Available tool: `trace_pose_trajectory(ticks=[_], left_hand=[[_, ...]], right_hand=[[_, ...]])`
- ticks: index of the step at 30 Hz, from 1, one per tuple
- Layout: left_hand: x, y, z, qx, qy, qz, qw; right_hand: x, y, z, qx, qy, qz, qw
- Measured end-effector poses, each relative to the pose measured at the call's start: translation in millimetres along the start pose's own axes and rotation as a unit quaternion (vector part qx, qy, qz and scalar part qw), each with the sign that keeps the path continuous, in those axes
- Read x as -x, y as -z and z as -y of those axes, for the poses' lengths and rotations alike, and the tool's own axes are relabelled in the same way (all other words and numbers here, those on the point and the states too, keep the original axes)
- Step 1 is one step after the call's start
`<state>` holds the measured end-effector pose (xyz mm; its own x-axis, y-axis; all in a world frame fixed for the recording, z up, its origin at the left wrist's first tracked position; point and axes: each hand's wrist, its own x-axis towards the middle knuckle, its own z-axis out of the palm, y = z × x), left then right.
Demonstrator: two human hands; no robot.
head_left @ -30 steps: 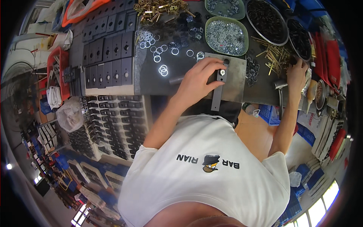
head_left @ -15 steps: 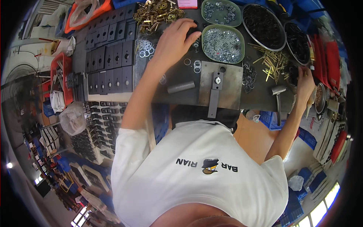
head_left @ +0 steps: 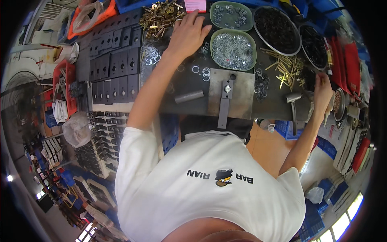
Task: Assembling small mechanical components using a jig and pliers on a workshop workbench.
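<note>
Brass glints at the far edge of the dark worktop (head_left: 189, 107), a heap of small brass fittings (head_left: 161, 14), and my left hand (head_left: 187, 34) lies flat just beside it, palm down, fingers (head_left: 193, 18) loosely spread and curling on the surface, holding nothing I can make out. Loose silvery steel washers (head_left: 151, 54) lie scattered just left of my wrist, a few more by my forearm. Right of that hand sits a green oval tray of small shiny washers (head_left: 233, 50). My right hand (head_left: 322, 90) is way out at the worktop's right end, near a steel-headed hammer (head_left: 293, 105) and a scatter of slim brass pins (head_left: 286, 68); its fingers are turned away, so I cannot tell whether they grip anything. In front of my chest lies a grey steel plate with a slotted bar jig (head_left: 225, 97), with a short grey metal cylinder (head_left: 189, 97) lying beside it.
</note>
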<state>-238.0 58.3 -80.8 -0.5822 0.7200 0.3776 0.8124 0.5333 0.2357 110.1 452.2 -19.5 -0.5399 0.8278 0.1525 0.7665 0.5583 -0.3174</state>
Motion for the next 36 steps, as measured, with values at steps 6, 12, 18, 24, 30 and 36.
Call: trace_pose_trajectory(ticks=[6, 12, 18, 24, 30, 36], left_hand=[[-3.5, -0.4, 3.8, -0.039, 0.000, -0.023, 0.999], [-10.3, -1.9, 1.9, -0.045, 0.004, -0.011, 0.999], [-4.7, -2.9, 5.6, -0.051, -0.002, -0.003, 0.999], [-0.8, -13.7, 6.7, -0.050, -0.023, -0.028, 0.998], [0.1, -18.8, 9.1, -0.073, -0.028, -0.055, 0.995], [-6.9, -22.2, 5.5, -0.070, -0.009, -0.029, 0.997]], right_hand=[[4.9, 2.9, 18.2, -0.006, 0.107, -0.037, 0.994], [34.1, 13.5, 40.2, -0.073, 0.093, -0.016, 0.993], [73.0, 30.2, 75.0, -0.192, 0.035, 0.032, 0.980], [89.5, 26.0, 75.2, -0.212, 0.053, 0.046, 0.975], [92.5, 27.3, 75.4, -0.212, 0.034, 0.071, 0.974], [104.3, 29.8, 79.6, -0.221, 0.038, 0.060, 0.973]])
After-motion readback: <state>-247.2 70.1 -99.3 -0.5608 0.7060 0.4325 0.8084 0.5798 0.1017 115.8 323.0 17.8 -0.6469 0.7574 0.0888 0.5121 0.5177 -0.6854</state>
